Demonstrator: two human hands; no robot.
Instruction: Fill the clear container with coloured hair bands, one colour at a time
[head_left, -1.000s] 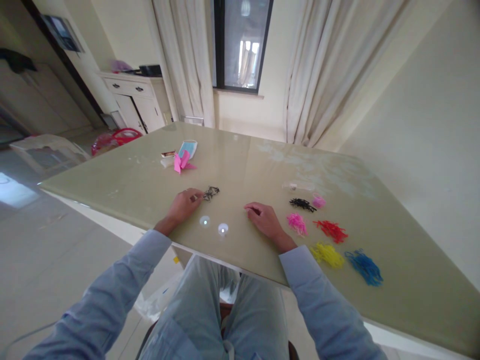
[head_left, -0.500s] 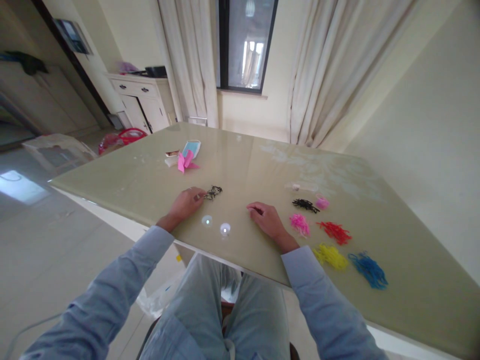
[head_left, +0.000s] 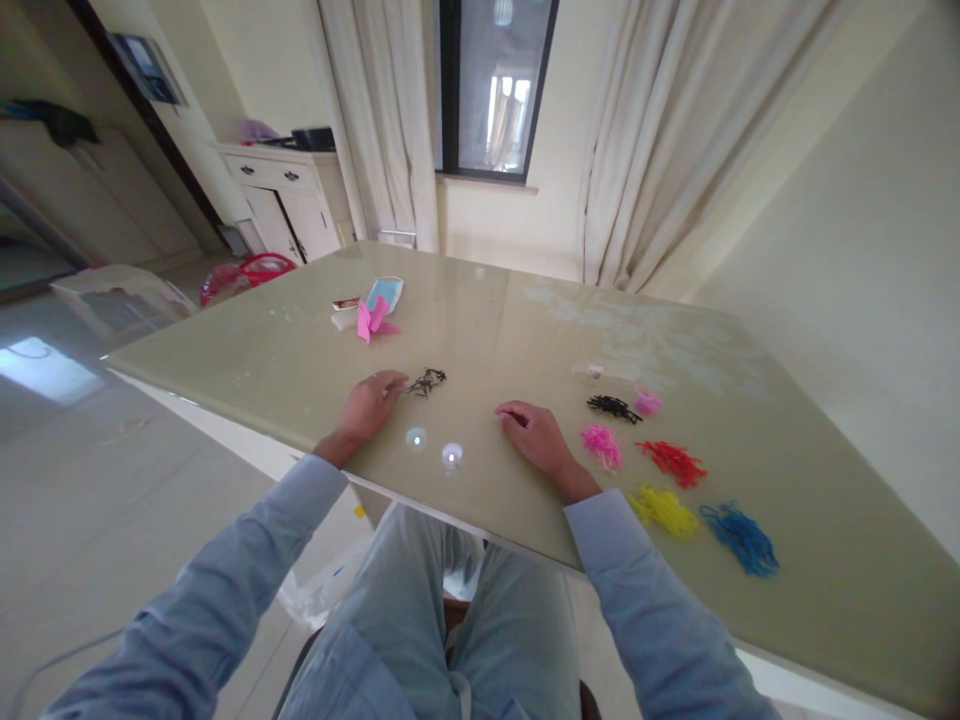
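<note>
My left hand [head_left: 369,405] rests on the glossy beige table [head_left: 480,330], its fingertips right next to a small dark tangle of thin pieces [head_left: 426,381]. Whether it pinches one of them is too small to tell. My right hand [head_left: 534,437] lies on the table about a hand's width to the right, fingers curled under, with nothing visible in it. It is nearest to a pink pile of thin strands [head_left: 600,446].
Right of my right hand lie sorted piles: black [head_left: 611,407], pale pink [head_left: 646,403], red [head_left: 673,462], yellow [head_left: 661,509] and blue [head_left: 741,538]. A clear bag [head_left: 600,371] sits behind them. A pink folded paper [head_left: 373,322] and a blue face mask [head_left: 385,292] lie far left.
Both hands stay almost where they were. The view has drifted slightly, and my left fingertips remain at the edge of the dark tangle.
</note>
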